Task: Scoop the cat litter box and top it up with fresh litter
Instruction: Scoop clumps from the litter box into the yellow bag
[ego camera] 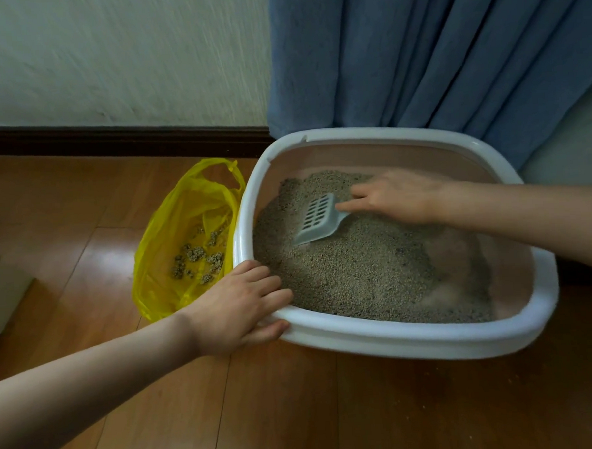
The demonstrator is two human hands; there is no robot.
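The right hand holds the scoop by its handle, forefinger laid straight along the top of it and the other fingers curled round — the slotted head lies tilted on the litter in the far left part of the box, and looks empty. The left hand grips the near left corner of the rim, fingers hooked over the edge and slightly spread, thumb pressed against the outer wall. The bag lies open on the floor just beside the box, on its left, with several clumps already in it. The main risk, I judge, is the carry from box to bag: the scoop must cross the rim, and a quick or tilted lift would shed loose grains or a clump onto the wood. The bag's mouth is soft and partly slumped, so a clump could catch the fold and roll out. A hard dig could also break a clump so that it falls through the slots and stays behind. If the left hand's grip slackens, the box may slide — the litter is heaped unevenly, with bare floor showing at the right.
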